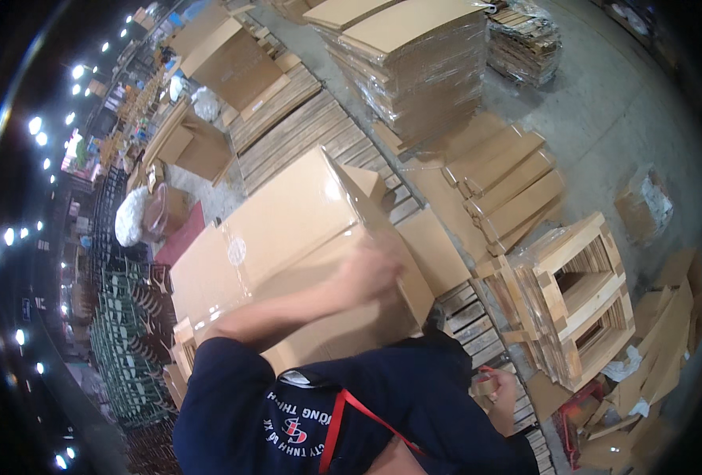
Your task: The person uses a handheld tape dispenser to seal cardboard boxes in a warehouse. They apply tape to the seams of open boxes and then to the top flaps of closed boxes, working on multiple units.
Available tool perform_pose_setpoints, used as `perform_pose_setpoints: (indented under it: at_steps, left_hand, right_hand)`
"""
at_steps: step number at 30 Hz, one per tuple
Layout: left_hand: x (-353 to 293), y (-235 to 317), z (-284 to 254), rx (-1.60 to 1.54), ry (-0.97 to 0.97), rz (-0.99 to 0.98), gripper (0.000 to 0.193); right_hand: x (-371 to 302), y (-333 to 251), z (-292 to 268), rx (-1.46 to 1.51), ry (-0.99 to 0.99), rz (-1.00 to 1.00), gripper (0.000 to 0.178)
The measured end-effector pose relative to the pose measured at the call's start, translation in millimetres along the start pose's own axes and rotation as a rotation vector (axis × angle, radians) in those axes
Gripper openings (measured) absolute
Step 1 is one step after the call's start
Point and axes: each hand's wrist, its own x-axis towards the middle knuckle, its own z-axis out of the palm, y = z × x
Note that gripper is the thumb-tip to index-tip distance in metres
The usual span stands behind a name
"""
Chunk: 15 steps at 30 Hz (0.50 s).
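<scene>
A large brown cardboard box lies in front of me, with strips of shiny transparent tape across its top and along the edge at its right end. My left arm reaches across the box from the left. My left hand is at the box's right end, against or just over the cardboard; motion blurs its fingers. Low on the right, beside my body, my right hand is closed around a roll of tape with a bit of red at it.
Slatted roller conveyor runs beneath the box. Another carton stands farther along it. Wrapped flat cardboard is stacked beyond, with folded cardboard nearer. Wooden frames pile up at right; green metal frames stand left.
</scene>
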Motion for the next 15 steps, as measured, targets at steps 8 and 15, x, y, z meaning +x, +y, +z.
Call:
perform_pose_setpoints:
  at_steps: [8,15]
  left_hand:
    - [82,-242,20,0.065,-0.498,-0.456,0.045]
    - [114,-212,52,-0.117,-0.251,-0.694,0.058]
  right_hand:
    - [-9,-50,-22,-0.133,0.261,0.055,0.037]
    - [36,-107,-4,-0.434,0.483,-0.155,0.053]
